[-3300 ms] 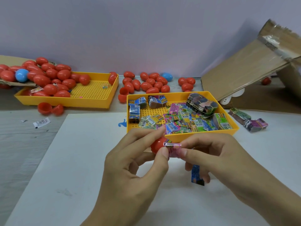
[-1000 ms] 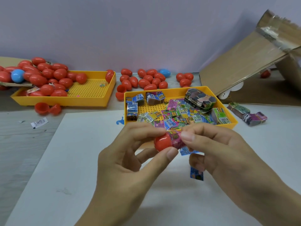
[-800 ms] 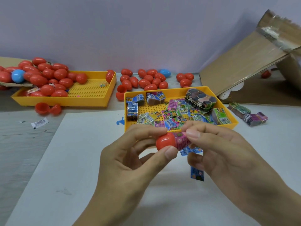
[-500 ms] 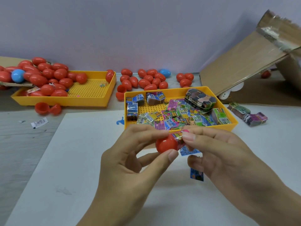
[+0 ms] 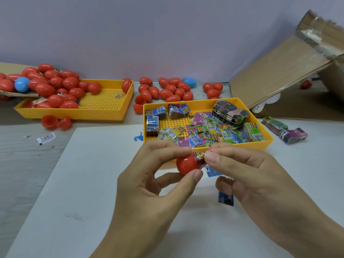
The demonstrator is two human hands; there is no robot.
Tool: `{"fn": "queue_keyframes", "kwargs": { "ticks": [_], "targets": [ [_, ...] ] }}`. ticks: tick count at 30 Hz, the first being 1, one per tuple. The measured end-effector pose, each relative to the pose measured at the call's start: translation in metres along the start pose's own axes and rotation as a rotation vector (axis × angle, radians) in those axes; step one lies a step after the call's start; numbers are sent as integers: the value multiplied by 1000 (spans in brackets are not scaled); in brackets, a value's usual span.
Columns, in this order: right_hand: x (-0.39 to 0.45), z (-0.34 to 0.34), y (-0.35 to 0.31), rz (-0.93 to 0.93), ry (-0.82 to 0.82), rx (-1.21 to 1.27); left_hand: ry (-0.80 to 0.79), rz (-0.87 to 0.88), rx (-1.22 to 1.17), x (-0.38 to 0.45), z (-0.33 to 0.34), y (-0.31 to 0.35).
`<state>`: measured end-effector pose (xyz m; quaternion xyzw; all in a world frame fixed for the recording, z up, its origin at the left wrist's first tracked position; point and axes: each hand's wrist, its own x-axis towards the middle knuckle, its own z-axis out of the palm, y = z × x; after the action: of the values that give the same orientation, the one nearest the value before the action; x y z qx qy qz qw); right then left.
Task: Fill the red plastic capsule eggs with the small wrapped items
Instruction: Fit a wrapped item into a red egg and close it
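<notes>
Red egg half (image 5: 186,163) pinched in left hand (image 5: 149,185); right hand (image 5: 247,174) pinches wrapped item (image 5: 200,159) at its mouth.

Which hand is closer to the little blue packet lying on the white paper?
The right hand. The blue packet lies just below its curled fingers. The left hand is farther to the left, holding the red egg half.
</notes>
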<state>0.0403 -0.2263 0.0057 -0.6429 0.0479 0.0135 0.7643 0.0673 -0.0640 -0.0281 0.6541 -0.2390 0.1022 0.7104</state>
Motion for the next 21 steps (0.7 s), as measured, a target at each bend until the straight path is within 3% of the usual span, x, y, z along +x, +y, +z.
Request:
{"fn": "queue_keyframes", "kwargs": {
  "ticks": [9,15,21],
  "targets": [
    [2,-3,6,-71,36,-124,12,73,75,-1,2,1],
    [2,-2,4,-24,33,-113,47,148,134,-1,3,0],
    [1,-3,-6,101,54,-53,77,108,82,-3,4,1]
  ]
}}
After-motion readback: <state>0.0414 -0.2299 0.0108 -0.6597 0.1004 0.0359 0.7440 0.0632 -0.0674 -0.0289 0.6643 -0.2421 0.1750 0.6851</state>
